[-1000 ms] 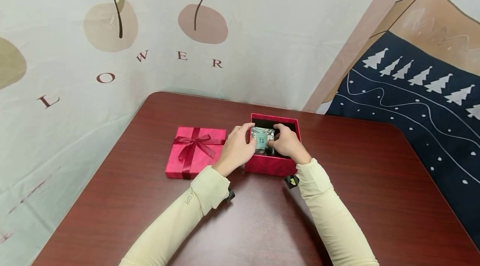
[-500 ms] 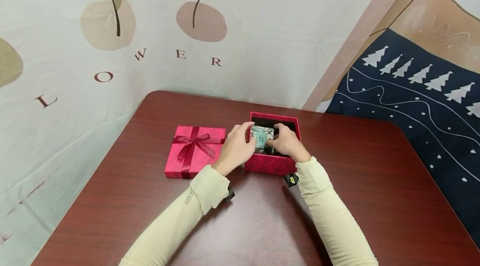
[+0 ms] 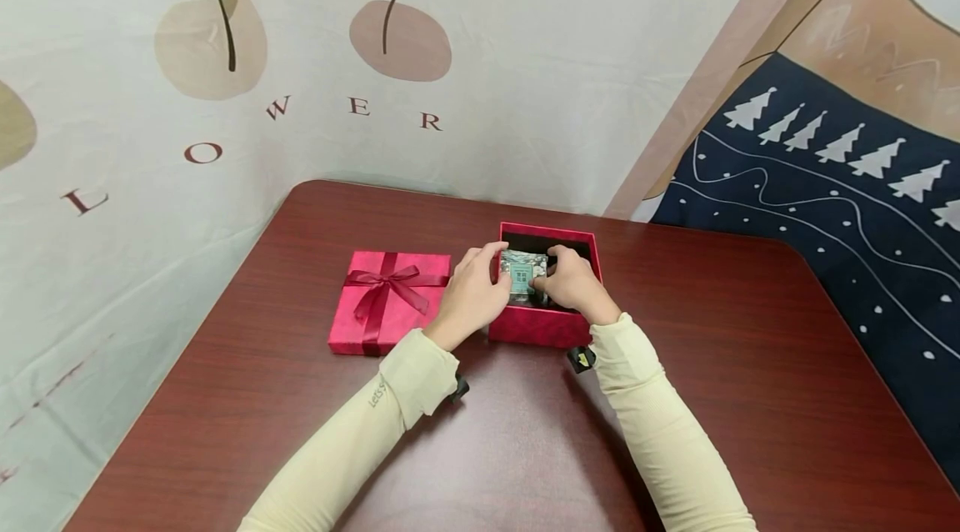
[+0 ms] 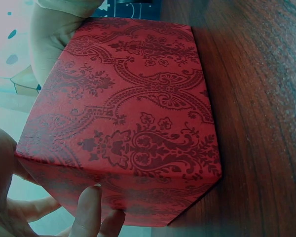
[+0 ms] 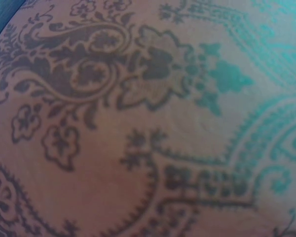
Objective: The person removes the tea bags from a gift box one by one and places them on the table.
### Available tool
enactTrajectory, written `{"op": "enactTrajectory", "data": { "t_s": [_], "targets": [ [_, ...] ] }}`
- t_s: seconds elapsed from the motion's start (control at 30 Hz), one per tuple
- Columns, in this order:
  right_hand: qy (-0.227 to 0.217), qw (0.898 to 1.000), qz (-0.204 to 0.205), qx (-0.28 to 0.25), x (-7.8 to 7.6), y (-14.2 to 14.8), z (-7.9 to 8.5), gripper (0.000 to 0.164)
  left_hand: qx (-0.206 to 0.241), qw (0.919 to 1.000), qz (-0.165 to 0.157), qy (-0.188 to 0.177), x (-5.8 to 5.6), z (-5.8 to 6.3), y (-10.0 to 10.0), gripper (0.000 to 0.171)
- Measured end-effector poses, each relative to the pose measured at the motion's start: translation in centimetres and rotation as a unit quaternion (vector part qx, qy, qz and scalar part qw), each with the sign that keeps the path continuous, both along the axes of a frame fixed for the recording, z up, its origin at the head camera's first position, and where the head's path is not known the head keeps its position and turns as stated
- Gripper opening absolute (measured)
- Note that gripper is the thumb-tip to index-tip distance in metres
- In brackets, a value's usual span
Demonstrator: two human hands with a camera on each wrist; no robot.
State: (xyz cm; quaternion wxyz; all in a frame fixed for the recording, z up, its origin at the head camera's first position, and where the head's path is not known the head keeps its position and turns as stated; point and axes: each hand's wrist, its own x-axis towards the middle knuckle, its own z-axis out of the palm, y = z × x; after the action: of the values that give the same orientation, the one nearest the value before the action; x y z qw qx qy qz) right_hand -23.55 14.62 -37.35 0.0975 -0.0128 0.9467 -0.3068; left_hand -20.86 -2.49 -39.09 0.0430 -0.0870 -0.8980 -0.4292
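Observation:
A red patterned gift box (image 3: 543, 327) stands lidless on the table, with a dark lining (image 3: 558, 242) inside. My left hand (image 3: 471, 295) grips its left wall, the thumb over the rim. In the left wrist view, the fingers (image 4: 88, 210) of that hand lie against the box's outer side. Within the box is a small square green packet (image 3: 522, 275) with a printed label. My right hand (image 3: 573, 288) reaches in over the box and holds the packet by its right edge, thumb on top. Only the box's patterned wall (image 5: 153, 118) fills the right wrist view.
Left of the box lies its red lid (image 3: 392, 303), tied with a dark red ribbon bow (image 3: 386, 290). The brown wooden table (image 3: 712, 348) has rounded far corners. Behind it hangs a white printed cloth (image 3: 510, 82), and a dark blue tree-print cloth (image 3: 810, 182) hangs at the right.
The head view has shifted slightly. Both hands, the box and the packet keep nearly the same places.

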Motion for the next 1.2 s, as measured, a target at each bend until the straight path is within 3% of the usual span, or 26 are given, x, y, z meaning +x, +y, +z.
{"op": "enactTrajectory", "data": {
  "t_s": [0.53,1.2],
  "targets": [
    [0.012,1.0,0.0,-0.014,0.05,0.03,0.04,0.06,-0.001,0.9999,-0.002,-0.012,0.06,0.12,-0.04,0.049],
    [0.009,0.999,-0.012,-0.049,-0.48,0.22,-0.3,0.064,0.002,1.0,-0.002,-0.007,0.05,0.09,-0.05,0.048]
  ]
}}
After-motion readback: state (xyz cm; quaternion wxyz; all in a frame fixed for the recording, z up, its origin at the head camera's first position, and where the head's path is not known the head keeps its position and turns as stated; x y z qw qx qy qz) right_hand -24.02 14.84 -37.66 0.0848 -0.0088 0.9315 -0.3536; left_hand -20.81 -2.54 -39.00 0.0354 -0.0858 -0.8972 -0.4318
